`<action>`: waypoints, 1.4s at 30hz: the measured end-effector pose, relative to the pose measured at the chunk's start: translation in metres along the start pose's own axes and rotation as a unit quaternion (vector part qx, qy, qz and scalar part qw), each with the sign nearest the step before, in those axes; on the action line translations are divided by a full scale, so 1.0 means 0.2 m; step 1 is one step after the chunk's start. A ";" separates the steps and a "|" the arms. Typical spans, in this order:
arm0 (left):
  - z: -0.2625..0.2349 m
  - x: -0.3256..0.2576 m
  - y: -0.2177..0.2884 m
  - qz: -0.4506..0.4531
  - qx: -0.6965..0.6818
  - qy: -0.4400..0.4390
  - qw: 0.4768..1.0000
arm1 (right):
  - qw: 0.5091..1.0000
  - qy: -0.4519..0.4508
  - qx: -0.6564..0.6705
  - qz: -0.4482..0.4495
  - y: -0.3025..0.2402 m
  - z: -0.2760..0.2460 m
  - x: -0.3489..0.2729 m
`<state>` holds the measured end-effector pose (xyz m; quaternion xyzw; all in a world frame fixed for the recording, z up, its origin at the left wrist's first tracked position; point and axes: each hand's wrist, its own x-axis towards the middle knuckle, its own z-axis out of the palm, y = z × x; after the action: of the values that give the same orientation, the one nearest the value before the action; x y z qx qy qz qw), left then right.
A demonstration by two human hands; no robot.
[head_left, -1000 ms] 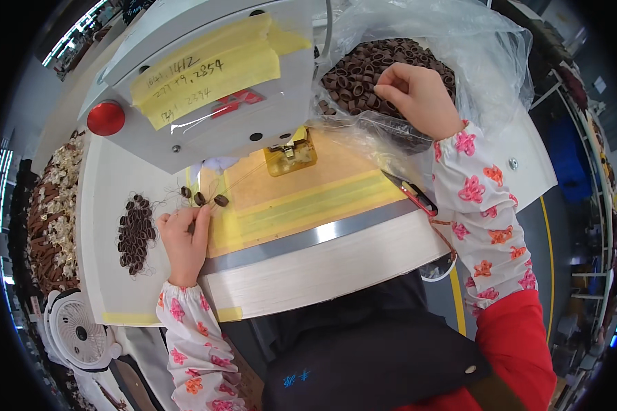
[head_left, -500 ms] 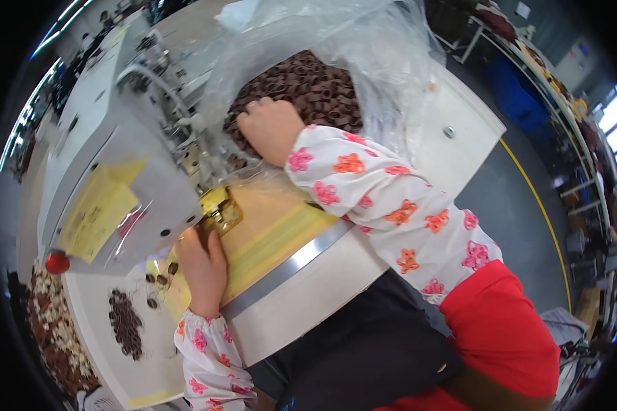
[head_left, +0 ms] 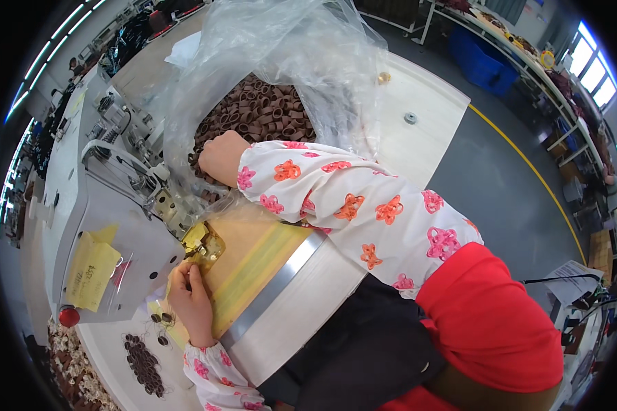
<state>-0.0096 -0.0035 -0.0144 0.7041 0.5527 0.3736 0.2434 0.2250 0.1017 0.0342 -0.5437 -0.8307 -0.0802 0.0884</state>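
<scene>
My left hand (head_left: 190,307) is at the brass-coloured plate (head_left: 202,245) of a grey-white industrial sewing machine (head_left: 127,246), thumb and fingers drawn together. Whatever they pinch is too small or hidden to name. Across the work surface, my right hand (head_left: 223,157) rests at the near left edge of a heap of small brown loops (head_left: 267,113) in a clear plastic bag (head_left: 353,89). Its fingers curl down out of sight, so anything in them is hidden. Both forearms wear white sleeve covers with pink and orange flowers.
Several dark brown round pieces (head_left: 142,363) with loose threads lie on the white table left of my left hand. A metal strip (head_left: 274,284) edges the yellow-taped surface. A red knob (head_left: 68,316) sticks out of the machine. Beyond the table corner runs a yellow floor line (head_left: 528,164).
The whole view has shifted and turned slightly. My right hand stays at the heap of loops with its fingers curled; my left hand stays by the brass-coloured plate, its fingertips now more visible.
</scene>
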 end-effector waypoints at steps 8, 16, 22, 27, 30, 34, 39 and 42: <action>0.00 -0.01 -0.03 0.000 -0.036 0.003 0.999 | 1.000 -0.003 -0.012 0.007 -0.03 0.04 0.01; -0.02 0.00 -0.01 -0.020 -0.092 0.014 0.996 | 0.999 0.004 0.000 -0.034 0.07 -0.01 0.01; -0.02 -0.02 -0.04 -0.062 -0.193 -0.032 0.979 | 0.830 -0.052 0.553 0.046 -0.15 -0.09 -0.14; -0.08 -0.01 0.03 -0.058 -0.169 -0.116 0.977 | 0.757 -0.104 0.645 0.025 -0.41 0.02 -0.25; -0.09 -0.01 0.04 -0.056 -0.142 -0.114 0.982 | 0.880 0.041 0.455 -0.133 -0.43 0.03 -0.27; -0.07 -0.01 0.03 -0.056 -0.123 -0.120 0.984 | 0.836 0.043 0.542 -0.079 -0.45 0.11 -0.33; -0.04 -0.02 0.03 -0.060 -0.173 -0.075 0.980 | 0.760 0.003 0.649 0.031 -0.46 0.15 -0.33; -0.04 -0.01 0.03 -0.054 -0.166 -0.063 0.983 | 0.777 0.024 0.629 0.012 -0.47 0.14 -0.34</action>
<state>-0.0125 -0.0080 -0.0068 0.6455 0.5038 0.4013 0.4105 0.1636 0.0115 -0.0125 -0.3755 -0.6872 0.4482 0.4312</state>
